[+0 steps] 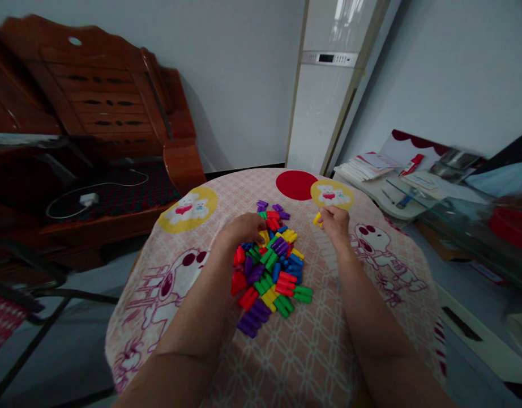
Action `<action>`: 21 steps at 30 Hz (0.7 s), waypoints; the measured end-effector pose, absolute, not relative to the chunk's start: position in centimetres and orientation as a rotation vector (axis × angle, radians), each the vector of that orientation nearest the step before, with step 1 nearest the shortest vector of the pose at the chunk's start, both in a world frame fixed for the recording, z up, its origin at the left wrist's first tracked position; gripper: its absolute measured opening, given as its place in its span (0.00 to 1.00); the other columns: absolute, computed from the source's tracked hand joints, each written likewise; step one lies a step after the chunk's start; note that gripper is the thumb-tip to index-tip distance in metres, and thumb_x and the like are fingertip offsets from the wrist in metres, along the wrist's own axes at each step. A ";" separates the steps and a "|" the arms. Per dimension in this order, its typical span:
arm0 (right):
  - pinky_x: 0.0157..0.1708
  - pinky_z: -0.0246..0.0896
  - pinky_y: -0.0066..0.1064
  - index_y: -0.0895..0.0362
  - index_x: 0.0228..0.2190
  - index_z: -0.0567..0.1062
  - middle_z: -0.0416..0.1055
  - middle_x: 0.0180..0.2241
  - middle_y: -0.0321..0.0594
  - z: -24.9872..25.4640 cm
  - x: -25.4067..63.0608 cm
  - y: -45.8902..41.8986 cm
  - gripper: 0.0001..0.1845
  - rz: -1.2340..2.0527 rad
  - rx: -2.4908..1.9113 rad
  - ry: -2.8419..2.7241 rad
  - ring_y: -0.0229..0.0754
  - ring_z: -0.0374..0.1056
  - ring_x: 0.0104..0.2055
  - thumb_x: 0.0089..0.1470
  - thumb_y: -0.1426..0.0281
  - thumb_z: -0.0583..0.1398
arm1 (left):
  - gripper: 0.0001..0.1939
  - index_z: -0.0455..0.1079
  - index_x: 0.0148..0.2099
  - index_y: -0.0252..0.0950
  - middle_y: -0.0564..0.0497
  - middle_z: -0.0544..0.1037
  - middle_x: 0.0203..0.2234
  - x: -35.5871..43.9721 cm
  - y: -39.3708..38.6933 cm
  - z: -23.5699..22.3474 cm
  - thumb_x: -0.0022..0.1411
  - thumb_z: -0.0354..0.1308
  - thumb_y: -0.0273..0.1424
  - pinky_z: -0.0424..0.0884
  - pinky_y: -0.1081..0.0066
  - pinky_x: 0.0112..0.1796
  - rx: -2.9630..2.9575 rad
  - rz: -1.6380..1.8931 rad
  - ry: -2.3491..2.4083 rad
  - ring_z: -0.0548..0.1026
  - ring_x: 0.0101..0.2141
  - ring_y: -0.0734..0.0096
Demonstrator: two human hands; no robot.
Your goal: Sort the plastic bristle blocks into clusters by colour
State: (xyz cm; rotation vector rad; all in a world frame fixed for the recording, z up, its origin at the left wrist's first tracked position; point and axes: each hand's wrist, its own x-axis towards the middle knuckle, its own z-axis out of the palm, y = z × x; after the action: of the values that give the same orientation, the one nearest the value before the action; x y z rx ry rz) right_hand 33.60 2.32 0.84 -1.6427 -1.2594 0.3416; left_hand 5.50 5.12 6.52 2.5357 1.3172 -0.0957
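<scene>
A pile of small plastic building pieces (270,260) in red, green, yellow, blue and purple lies on the round table's patterned cloth (320,340). My left hand (244,228) reaches over the pile's upper left side, its fingers bent down at a yellow piece (264,237); whether they grip it is hidden. Off to the right of the pile, my right hand (335,222) is closed on a yellow building piece (317,219), which pokes out at the left of the fingertips. Purple pieces (262,205) lie at the pile's far edge.
A wooden bench (99,102) with a white charger (89,199) and cable stands at the back left. Behind the table rises a tall white cabinet-like unit (324,102). To the right are papers (367,167) on a white surface and a glass shelf (456,226).
</scene>
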 end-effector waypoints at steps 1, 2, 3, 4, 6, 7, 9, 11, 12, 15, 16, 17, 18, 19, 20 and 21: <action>0.20 0.59 0.25 0.58 0.24 0.76 0.72 0.19 0.37 0.9 33.5 2.3 0.16 0.344 -1.639 -1.265 0.37 0.67 0.20 0.51 0.60 0.55 | 0.14 0.79 0.39 0.41 0.49 0.81 0.36 5.5 5.0 6.6 0.47 0.66 0.34 0.65 0.71 0.34 2.528 -0.100 1.320 0.76 0.37 0.62; 0.20 0.59 0.25 0.58 0.24 0.76 0.72 0.19 0.37 0.9 33.5 2.2 0.16 0.347 -1.637 -1.268 0.37 0.66 0.20 0.51 0.60 0.55 | 0.14 0.78 0.39 0.40 0.49 0.81 0.37 5.6 4.9 6.7 0.47 0.67 0.34 0.65 0.71 0.34 2.516 -0.096 1.323 0.76 0.37 0.62; 0.20 0.59 0.25 0.58 0.24 0.76 0.72 0.19 0.37 1.0 33.4 2.1 0.16 0.351 -1.637 -1.267 0.37 0.66 0.20 0.51 0.60 0.55 | 0.15 0.77 0.40 0.39 0.49 0.81 0.37 5.6 4.8 6.7 0.46 0.67 0.33 0.65 0.70 0.34 2.503 -0.093 1.323 0.76 0.37 0.61; 0.20 0.60 0.25 0.58 0.25 0.76 0.72 0.19 0.37 1.0 33.4 2.1 0.16 0.356 -1.636 -1.264 0.37 0.66 0.19 0.51 0.60 0.55 | 0.16 0.76 0.40 0.38 0.49 0.81 0.38 5.6 4.8 6.7 0.46 0.68 0.33 0.65 0.71 0.33 2.489 -0.093 1.324 0.76 0.37 0.61; 0.19 0.60 0.25 0.59 0.25 0.76 0.73 0.20 0.37 1.2 33.2 2.0 0.17 0.379 -1.625 -1.251 0.36 0.66 0.19 0.50 0.59 0.56 | 0.18 0.75 0.41 0.37 0.49 0.80 0.38 5.5 4.7 6.6 0.45 0.68 0.32 0.64 0.71 0.32 2.466 -0.098 1.314 0.76 0.37 0.62; 0.19 0.60 0.25 0.59 0.26 0.76 0.72 0.19 0.37 1.4 33.2 2.0 0.17 0.400 -1.612 -1.245 0.36 0.66 0.19 0.50 0.59 0.56 | 0.18 0.74 0.42 0.37 0.49 0.80 0.39 5.5 4.7 6.6 0.45 0.68 0.32 0.64 0.71 0.32 2.458 -0.088 1.303 0.76 0.37 0.62; 0.18 0.59 0.24 0.60 0.28 0.77 0.72 0.19 0.37 1.8 33.0 1.9 0.16 0.466 -1.566 -1.253 0.35 0.64 0.18 0.49 0.59 0.57 | 0.20 0.73 0.44 0.37 0.49 0.80 0.40 5.4 4.8 6.6 0.46 0.67 0.31 0.65 0.71 0.34 2.445 -0.014 1.275 0.76 0.38 0.63; 0.16 0.58 0.23 0.61 0.30 0.77 0.72 0.19 0.36 2.4 32.6 1.7 0.16 0.565 -1.500 -1.298 0.34 0.63 0.17 0.48 0.60 0.59 | 0.23 0.73 0.48 0.37 0.48 0.79 0.41 5.3 4.9 6.7 0.47 0.66 0.30 0.67 0.71 0.37 2.425 0.116 1.247 0.76 0.39 0.64; 0.16 0.57 0.22 0.61 0.30 0.78 0.72 0.20 0.36 2.7 32.3 1.5 0.17 0.628 -1.464 -1.329 0.33 0.63 0.16 0.48 0.59 0.60 | 0.25 0.73 0.50 0.36 0.48 0.79 0.41 5.3 5.0 6.8 0.47 0.66 0.31 0.67 0.70 0.38 2.410 0.193 1.235 0.76 0.39 0.64; 0.14 0.56 0.22 0.61 0.31 0.78 0.73 0.21 0.37 3.5 31.2 1.1 0.18 0.841 -1.352 -1.429 0.33 0.64 0.17 0.46 0.58 0.62 | 0.30 0.71 0.57 0.36 0.47 0.79 0.42 5.4 5.3 6.9 0.50 0.65 0.33 0.69 0.69 0.39 2.342 0.430 1.206 0.76 0.37 0.65; 0.14 0.57 0.22 0.61 0.31 0.78 0.74 0.21 0.38 3.7 30.7 0.9 0.18 0.908 -1.318 -1.462 0.34 0.65 0.18 0.46 0.57 0.63 | 0.30 0.71 0.58 0.36 0.46 0.79 0.42 5.6 5.3 6.8 0.51 0.64 0.34 0.70 0.68 0.39 2.310 0.503 1.196 0.76 0.36 0.66; 0.15 0.58 0.22 0.61 0.32 0.78 0.74 0.22 0.39 3.8 30.2 0.8 0.19 0.969 -1.288 -1.495 0.35 0.66 0.18 0.46 0.57 0.64 | 0.30 0.71 0.59 0.36 0.46 0.78 0.43 5.9 5.3 6.7 0.52 0.63 0.35 0.70 0.68 0.38 2.274 0.570 1.179 0.75 0.35 0.66; 0.16 0.60 0.23 0.61 0.34 0.79 0.75 0.22 0.39 3.8 29.6 0.8 0.21 1.013 -1.262 -1.524 0.35 0.67 0.20 0.46 0.56 0.65 | 0.29 0.72 0.58 0.36 0.46 0.78 0.43 6.2 5.3 6.5 0.53 0.62 0.35 0.71 0.68 0.38 2.238 0.629 1.158 0.75 0.34 0.67; 0.17 0.61 0.23 0.61 0.37 0.79 0.75 0.23 0.38 3.8 29.1 0.7 0.22 1.039 -1.239 -1.551 0.36 0.68 0.21 0.46 0.56 0.65 | 0.27 0.73 0.57 0.36 0.46 0.79 0.42 6.6 5.3 6.3 0.54 0.61 0.35 0.71 0.69 0.37 2.207 0.680 1.132 0.75 0.34 0.68; 0.19 0.62 0.24 0.61 0.40 0.79 0.75 0.23 0.38 3.8 28.6 0.7 0.24 1.040 -1.222 -1.576 0.37 0.69 0.22 0.46 0.57 0.66 | 0.25 0.74 0.55 0.36 0.47 0.79 0.40 7.0 5.2 6.1 0.55 0.61 0.35 0.71 0.69 0.36 2.183 0.726 1.110 0.75 0.33 0.69; 0.21 0.63 0.24 0.60 0.43 0.79 0.75 0.25 0.37 3.7 28.2 0.7 0.25 1.015 -1.212 -1.604 0.38 0.70 0.24 0.45 0.58 0.66 | 0.23 0.75 0.53 0.36 0.48 0.79 0.38 7.5 5.1 5.8 0.54 0.61 0.35 0.71 0.70 0.35 2.167 0.766 1.102 0.75 0.32 0.69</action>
State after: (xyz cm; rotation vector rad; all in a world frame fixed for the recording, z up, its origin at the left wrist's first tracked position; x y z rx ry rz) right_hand 28.18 0.69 3.68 -1.2120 -1.6041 1.0149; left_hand 7.50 5.14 5.79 2.1668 1.1016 0.7664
